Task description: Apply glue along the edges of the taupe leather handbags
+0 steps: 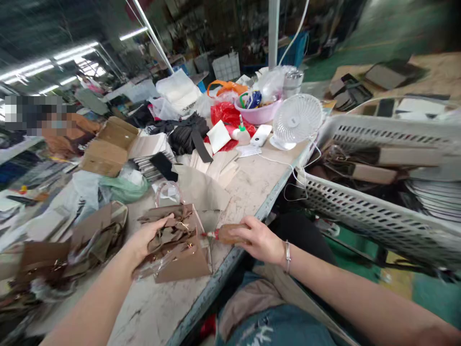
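The left hand [146, 238] has its grip closed on brown pieces [173, 235] near the counter [252, 187] edge. The right hand [257, 238] grip holds a brown bottle [225, 234]. A big heap [90, 245] lies beside, so lots seems left.
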{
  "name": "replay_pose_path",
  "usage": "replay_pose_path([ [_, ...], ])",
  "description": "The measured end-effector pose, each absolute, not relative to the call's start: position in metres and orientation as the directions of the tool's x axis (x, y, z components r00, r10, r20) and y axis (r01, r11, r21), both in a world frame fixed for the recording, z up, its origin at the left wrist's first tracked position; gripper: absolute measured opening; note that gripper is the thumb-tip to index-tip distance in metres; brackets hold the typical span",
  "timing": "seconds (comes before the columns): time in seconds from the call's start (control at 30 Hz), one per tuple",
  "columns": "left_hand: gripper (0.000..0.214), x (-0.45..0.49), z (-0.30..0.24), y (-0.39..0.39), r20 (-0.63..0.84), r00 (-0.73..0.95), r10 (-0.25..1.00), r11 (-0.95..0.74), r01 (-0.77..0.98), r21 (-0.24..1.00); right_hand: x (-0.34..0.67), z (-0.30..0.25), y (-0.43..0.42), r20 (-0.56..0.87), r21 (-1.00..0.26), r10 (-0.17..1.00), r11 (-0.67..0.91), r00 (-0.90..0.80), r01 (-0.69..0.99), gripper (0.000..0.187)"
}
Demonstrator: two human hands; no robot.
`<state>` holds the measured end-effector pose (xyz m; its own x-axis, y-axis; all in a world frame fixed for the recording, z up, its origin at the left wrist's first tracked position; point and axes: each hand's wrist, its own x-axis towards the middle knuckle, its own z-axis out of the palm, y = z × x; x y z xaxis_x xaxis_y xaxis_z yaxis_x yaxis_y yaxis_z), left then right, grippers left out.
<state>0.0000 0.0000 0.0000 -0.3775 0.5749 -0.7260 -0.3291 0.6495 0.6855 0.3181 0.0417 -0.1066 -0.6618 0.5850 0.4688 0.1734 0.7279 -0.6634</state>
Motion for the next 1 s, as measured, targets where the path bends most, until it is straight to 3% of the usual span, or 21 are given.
replay_pose_path([
  [0.17, 0.016, 0.002, 0.003, 0.002, -0.747, -0.336, 0.574, 0.685, -0.303, 0.663, 0.308, -0.094, 0.065, 0.542, -0.630, 0.571, 0.761, -0.617, 0.151, 0.050],
  [0.37, 0.016, 0.004, 0.002, 0.003, -0.739, -0.333, 0.585, 0.668, -0.319, 0.673, 0.301, -0.082, 0.084, 0.610, -0.600, 0.560, 0.789, -0.561, 0.134, 0.042],
  [0.73, 0.017, -0.005, -0.007, 0.003, -0.738, -0.329, 0.589, 0.668, -0.317, 0.673, 0.316, -0.112, 0.055, 0.487, -0.672, 0.569, 0.729, -0.663, 0.132, 0.044],
  [1.0, 0.019, 0.012, 0.012, 0.002, -0.796, -0.313, 0.518, 0.719, -0.344, 0.604, 0.305, -0.086, 0.083, 0.586, -0.624, 0.557, 0.773, -0.589, 0.110, 0.044],
])
